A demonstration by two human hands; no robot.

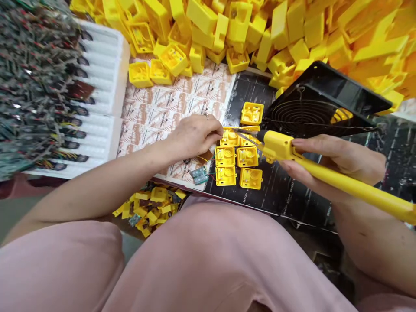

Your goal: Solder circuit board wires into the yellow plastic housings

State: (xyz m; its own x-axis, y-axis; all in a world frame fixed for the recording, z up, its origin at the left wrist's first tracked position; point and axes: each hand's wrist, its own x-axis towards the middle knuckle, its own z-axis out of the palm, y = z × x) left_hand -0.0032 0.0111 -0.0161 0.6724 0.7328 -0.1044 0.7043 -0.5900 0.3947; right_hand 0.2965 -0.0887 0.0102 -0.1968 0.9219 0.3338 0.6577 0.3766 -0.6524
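Note:
In my right hand (338, 162) is a yellow soldering iron (279, 146), its thin metal tip pointing left over the small yellow plastic cases. My left hand (198, 135) is closed in a pinch at the left edge of a yellow case (230, 138), close to the iron's tip. What sits between those fingertips is hidden. Several open cases stand in two short columns, among them a lower left case (225, 176) and a lower right case (251, 178). A green circuit board (199, 175) with thin wires lies left of them. A brown disc (206, 156) shows partly under my left hand.
Behind lies a big heap of yellow cases (201, 21). A black fan (302, 108) leans at the right. White foam trays (104, 56) with many wired boards (35, 86) stand at the left. Below the table edge is a pile of yellow parts (156, 210).

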